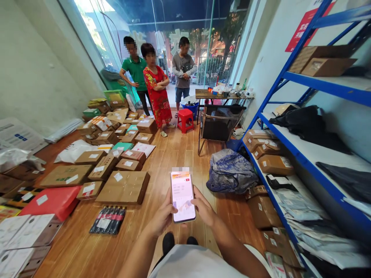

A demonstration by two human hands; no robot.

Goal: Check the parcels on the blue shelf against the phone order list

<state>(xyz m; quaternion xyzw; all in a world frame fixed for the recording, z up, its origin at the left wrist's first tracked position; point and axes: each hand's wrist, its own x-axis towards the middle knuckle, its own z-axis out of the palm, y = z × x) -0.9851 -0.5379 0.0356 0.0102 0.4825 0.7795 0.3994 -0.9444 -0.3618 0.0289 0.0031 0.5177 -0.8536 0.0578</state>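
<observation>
A smartphone [183, 200] with a lit, pinkish screen is held upright in front of my body, between both hands. My left hand [162, 216] grips its left edge, the thumb lying over the lower left of the screen. On the other side my right hand [203, 206] wraps the right edge, its thumb over the screen at mid-height. The fingers behind the phone are hidden. Below it, the tips of my dark shoes [168, 242] show on the wooden floor [174, 160].
Cardboard parcels [124, 187] and a pack of dark bottles [108, 220] cover the floor at left. Three people [158, 92] stand near the glass front. A red stool [185, 120], a desk [213, 94], a chair [216, 123] and a grey-blue sack [232, 172] stand ahead. Blue shelving [327, 90] lines the right.
</observation>
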